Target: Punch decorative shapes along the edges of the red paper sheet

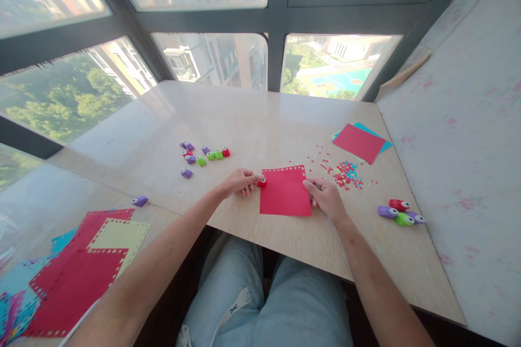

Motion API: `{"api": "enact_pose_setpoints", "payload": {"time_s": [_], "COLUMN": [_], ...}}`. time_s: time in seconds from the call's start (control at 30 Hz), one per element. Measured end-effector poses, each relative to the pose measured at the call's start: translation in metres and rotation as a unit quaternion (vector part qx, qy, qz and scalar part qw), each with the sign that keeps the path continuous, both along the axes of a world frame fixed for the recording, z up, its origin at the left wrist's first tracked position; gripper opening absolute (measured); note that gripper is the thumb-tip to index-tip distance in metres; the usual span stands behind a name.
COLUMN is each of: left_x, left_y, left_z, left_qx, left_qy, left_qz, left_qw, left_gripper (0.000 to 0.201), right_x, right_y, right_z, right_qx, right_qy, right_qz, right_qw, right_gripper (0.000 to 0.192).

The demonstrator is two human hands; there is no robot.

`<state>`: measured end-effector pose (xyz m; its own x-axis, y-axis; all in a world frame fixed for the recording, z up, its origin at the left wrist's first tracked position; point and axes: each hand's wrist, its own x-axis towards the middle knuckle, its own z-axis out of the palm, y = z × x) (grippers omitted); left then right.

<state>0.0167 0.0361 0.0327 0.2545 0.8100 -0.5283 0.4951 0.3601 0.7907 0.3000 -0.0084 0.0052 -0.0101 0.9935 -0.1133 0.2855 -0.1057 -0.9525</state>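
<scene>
Knees in jeans (264, 293) below table edge (285, 249); red sheet (285, 192) flat on table, near front edge; right hand (328, 198) pins right margin, fingers curled on paper; left hand (241, 180) closed round small red punch (262, 181) at sheet's upper left corner; punch probably straddles left edge, view too small to confirm; advice: keep sheet pinned, seat edge fully in slot, press straight down, space holes as on top edge; confetti (345, 173) beyond, spare punches (203, 156) farther left.

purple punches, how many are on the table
7 that I can make out: four in the cluster left of centre, one alone near the left edge, two in the group at right. Others may be hidden.
</scene>
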Motion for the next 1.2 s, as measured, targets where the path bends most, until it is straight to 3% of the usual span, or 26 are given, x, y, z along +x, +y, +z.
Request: {"api": "enact_pose_setpoints", "payload": {"time_s": [0.6, 1.03, 1.2], "left_x": [0.004, 0.011, 0.011], "left_y": [0.005, 0.005, 0.012], "left_z": [0.006, 0.011, 0.012], "left_qx": [-0.015, -0.074, -0.105], "left_qy": [-0.003, -0.031, -0.049], "left_qz": [0.0, 0.074, 0.072], "left_qw": [1.0, 0.994, 0.991], "left_gripper": [0.045, 0.033, 0.031], "right_x": [0.001, 0.0, -0.001], "right_y": [0.0, 0.001, 0.0], "right_z": [-0.003, -0.002, 0.0], "right_qx": [0.0, -0.012, -0.019], "right_qy": [0.006, 0.003, 0.004], "right_qz": [-0.003, -0.008, -0.017], "right_qw": [1.0, 1.0, 1.0], "right_gripper": [0.039, 0.042, 0.043]}}
